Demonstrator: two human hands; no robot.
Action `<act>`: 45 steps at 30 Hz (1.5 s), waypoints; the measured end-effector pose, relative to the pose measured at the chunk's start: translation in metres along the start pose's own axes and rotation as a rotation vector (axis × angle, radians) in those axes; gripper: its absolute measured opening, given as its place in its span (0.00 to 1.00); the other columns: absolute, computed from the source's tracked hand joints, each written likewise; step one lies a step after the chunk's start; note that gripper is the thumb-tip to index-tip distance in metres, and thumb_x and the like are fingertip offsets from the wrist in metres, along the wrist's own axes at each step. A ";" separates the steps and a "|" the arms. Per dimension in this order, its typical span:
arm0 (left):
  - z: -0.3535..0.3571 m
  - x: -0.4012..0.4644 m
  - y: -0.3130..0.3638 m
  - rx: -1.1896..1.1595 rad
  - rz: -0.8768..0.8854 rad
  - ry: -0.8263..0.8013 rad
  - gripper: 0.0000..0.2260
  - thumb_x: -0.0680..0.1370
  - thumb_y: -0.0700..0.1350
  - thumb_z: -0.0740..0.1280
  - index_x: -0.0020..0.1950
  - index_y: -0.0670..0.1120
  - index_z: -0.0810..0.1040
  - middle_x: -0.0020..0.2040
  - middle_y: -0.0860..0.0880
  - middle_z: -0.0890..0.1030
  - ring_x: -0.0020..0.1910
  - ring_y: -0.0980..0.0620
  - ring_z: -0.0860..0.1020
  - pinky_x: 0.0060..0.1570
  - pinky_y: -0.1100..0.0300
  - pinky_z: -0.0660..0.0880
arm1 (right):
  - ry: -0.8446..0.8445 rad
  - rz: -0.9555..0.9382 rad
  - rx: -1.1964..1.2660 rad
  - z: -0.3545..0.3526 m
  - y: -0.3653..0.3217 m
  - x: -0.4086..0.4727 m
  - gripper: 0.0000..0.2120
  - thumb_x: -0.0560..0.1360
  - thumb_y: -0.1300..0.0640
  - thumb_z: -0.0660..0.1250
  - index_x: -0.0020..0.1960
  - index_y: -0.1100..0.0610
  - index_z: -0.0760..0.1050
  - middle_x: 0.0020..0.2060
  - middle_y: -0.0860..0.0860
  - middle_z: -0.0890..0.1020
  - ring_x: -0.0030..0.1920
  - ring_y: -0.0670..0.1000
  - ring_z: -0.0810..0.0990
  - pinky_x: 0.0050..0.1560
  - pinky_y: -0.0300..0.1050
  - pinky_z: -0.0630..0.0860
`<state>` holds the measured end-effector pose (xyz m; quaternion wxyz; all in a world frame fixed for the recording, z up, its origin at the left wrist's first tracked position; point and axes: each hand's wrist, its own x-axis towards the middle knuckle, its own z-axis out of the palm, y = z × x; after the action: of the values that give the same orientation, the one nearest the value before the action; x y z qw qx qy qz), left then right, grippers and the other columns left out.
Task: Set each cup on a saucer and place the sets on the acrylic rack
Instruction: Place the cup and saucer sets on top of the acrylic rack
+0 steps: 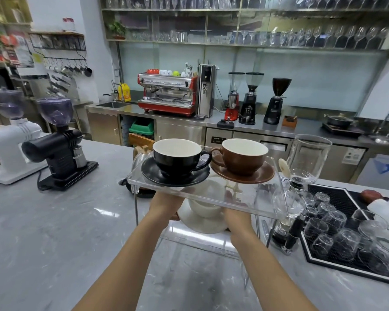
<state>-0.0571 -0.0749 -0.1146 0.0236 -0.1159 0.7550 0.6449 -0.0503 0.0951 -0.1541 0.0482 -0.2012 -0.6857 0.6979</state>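
Observation:
A clear acrylic rack stands on the grey counter in front of me. On its top shelf a black cup sits on a black saucer, and beside it a brown cup sits on a brown saucer. Under the top shelf, a white cup rests on a white saucer. My left hand grips the saucer's left edge and my right hand its right edge. The shelf partly blurs my fingers.
A black grinder and a white machine stand at the left. A glass siphon brewer stands just right of the rack, beside a black mat with several upturned glasses. A kettle sits behind the rack.

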 end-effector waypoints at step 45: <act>0.007 -0.021 -0.019 -0.243 -0.096 0.078 0.12 0.80 0.47 0.68 0.40 0.43 0.78 0.42 0.43 0.80 0.37 0.44 0.81 0.46 0.47 0.84 | 0.005 -0.132 -0.069 -0.021 -0.001 -0.031 0.16 0.73 0.49 0.63 0.59 0.53 0.77 0.51 0.53 0.80 0.48 0.54 0.77 0.45 0.47 0.72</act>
<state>-0.0332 -0.0680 -0.1298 0.0110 -0.1788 0.6654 0.7247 -0.0152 0.1044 -0.1463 0.0889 -0.1588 -0.7210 0.6687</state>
